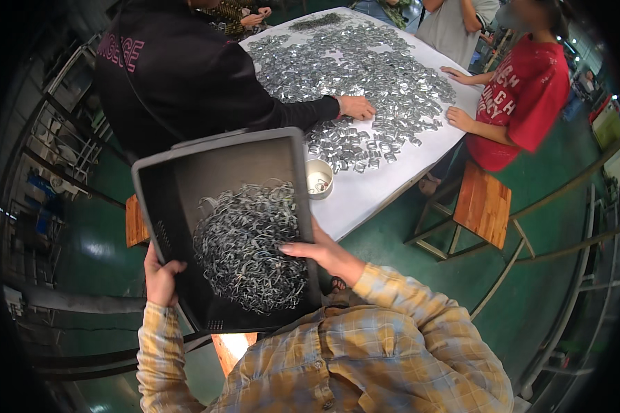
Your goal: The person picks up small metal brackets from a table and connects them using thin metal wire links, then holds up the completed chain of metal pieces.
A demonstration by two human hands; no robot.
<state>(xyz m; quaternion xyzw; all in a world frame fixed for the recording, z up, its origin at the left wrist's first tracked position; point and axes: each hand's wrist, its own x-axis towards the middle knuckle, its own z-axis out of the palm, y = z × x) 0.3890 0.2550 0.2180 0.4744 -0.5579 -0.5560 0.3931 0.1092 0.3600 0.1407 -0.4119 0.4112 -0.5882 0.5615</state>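
Observation:
A black plastic tray [217, 158] is held up in front of my body, gripped at both long sides. My left hand [160, 277] wraps its left edge with the thumb over the rim. On the opposite side my right hand [324, 249] clasps the wall, thumb reaching inside over the contents. A heap of small, thin, curved metal pieces [251, 251] lies in the tray, mostly toward its right and lower part. Just past the tray's right edge, a white round tub [319, 177] with a few small bits inside stands on the table.
A white-topped table [365, 196] carries many small shiny metal pieces [365, 76]. A person in black [179, 76] reaches over it from the left; one in red [523, 89] rests both hands at its right edge. Wooden stools [482, 203] stand at right and left [135, 220].

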